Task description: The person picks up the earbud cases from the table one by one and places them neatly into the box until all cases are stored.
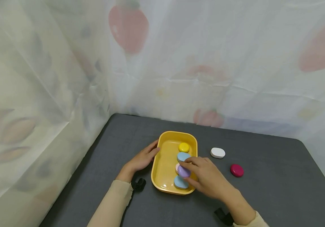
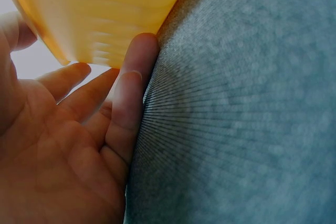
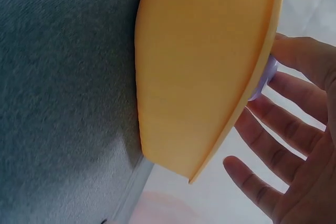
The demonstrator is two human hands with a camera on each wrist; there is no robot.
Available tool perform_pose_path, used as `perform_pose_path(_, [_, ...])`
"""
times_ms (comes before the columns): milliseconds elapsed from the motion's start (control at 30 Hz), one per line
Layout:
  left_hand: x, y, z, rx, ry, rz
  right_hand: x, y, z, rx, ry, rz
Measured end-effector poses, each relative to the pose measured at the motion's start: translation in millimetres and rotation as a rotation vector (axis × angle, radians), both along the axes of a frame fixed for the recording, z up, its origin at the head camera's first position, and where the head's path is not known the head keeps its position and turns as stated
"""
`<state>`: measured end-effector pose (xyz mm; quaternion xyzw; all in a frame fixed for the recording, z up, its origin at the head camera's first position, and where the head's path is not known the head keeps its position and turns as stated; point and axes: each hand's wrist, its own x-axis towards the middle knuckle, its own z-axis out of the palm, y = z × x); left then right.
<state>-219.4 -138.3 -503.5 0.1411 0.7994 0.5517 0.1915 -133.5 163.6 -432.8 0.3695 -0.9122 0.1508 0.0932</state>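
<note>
Beige left sleeve (image 1: 111, 203) at eight o'clock from yellow tray (image 1: 163, 164), left hand (image 1: 140, 160) gripping its rim at ten o'clock, right hand (image 1: 208, 176) pinching purple disc (image 1: 184, 171) over its four o'clock side, white oval (image 1: 217, 153) and crimson disc (image 1: 237, 170) on grey table (image 1: 281, 186) toward three o'clock

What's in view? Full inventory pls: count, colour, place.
Tray: 1, yellow, on table
Yellow piece: 1, yellow, in tray, far end
Blue pieces: 2, light blue, in tray, one next to yellow piece, one at near end
Pink piece: 1, pale pink, in tray, partly hidden
Purple piece: 1, purple, pinched in right hand over tray
White piece: 1, white, on table, right of tray
Red piece: 1, dark red, on table, right of tray
Table: 1, dark grey, under everything
Curtain: fruit-printed, whitish, behind and left; panel count unclear
Wrist mounts: 2, black, one per wrist
Sleeves: 2, beige
Hands: 2, bare; left at tray's left side
</note>
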Motion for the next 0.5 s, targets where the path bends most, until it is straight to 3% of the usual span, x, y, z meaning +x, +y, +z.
perform_pose_path(133, [-0.3, -0.2, -0.5, -0.002, 0.001, -0.006, -1.0, -5, -0.8, 0.007, -0.038, 0.005])
perform_pose_path(500, [0.3, 0.6, 0.5, -0.018, 0.000, 0.023, -4.6, -17, -6.3, 0.049, -0.007, 0.026])
